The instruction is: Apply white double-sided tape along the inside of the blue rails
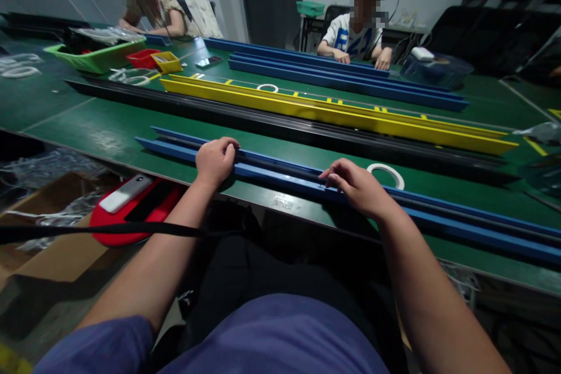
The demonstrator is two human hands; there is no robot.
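Note:
A long blue channel-shaped rail (280,174) lies along the near edge of the green table, with a dark strip running inside it. My left hand (215,160) is closed over the rail, its fingers wrapped across the top and partly hidden. Farther right along the same rail, my right hand (353,184) has thumb and fingers drawn together in a pinch at the channel. Something small and dark shows below those fingertips, too small to name. Just behind the right hand, a white ring (400,178) like a tape roll rests against the rail's far side.
Beyond lie a long black rail (263,120), a yellow rail (307,106) and more blue rails (307,73). A green basket (87,59), red bin (142,58) and yellow bin (167,63) stand back left. Two people sit opposite. A red stool (116,228) is below left.

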